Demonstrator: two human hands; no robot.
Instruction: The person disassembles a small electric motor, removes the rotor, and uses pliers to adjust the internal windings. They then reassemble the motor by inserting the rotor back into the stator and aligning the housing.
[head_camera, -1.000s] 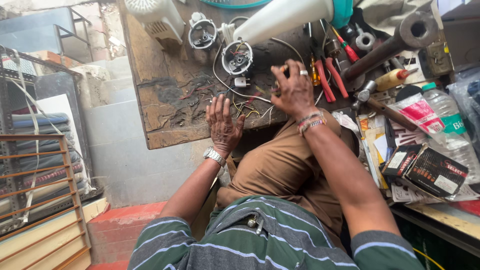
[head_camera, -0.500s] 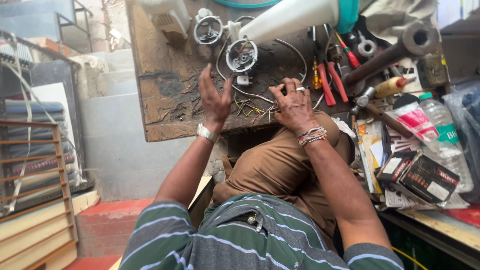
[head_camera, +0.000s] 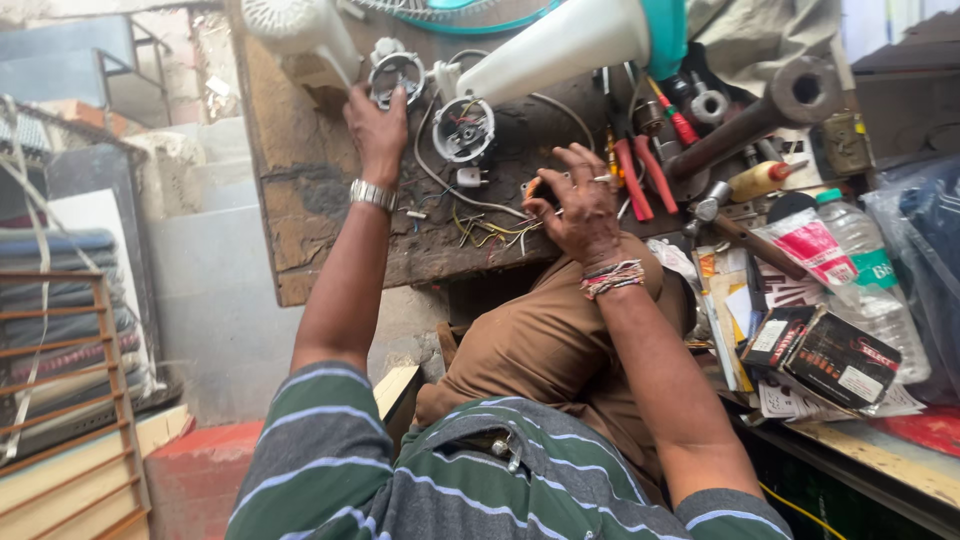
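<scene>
My left hand (head_camera: 375, 128), with a metal watch on its wrist, reaches to the far side of the worn wooden board (head_camera: 300, 215). Its fingers curl over a small round metal housing (head_camera: 395, 72). Beside that lies a second round motor part (head_camera: 463, 128) with wires inside, at the foot of a white fan stand (head_camera: 560, 45). My right hand (head_camera: 580, 208), with a ring and thread bracelets, is bent over a bundle of thin yellow and white wires (head_camera: 490, 232). It pinches them near a small orange piece.
Red-handled pliers and screwdrivers (head_camera: 640, 170) lie right of my right hand, with a thick metal pipe (head_camera: 770, 115), a hammer, a plastic bottle (head_camera: 870, 270) and a dark box (head_camera: 825, 355) on the cluttered bench. Wooden shelving (head_camera: 60, 400) stands at the left. My brown-trousered knee is under the board.
My left hand has moved from the near middle of the board up to the round metal housing at its far edge. My right hand has stayed at the wires.
</scene>
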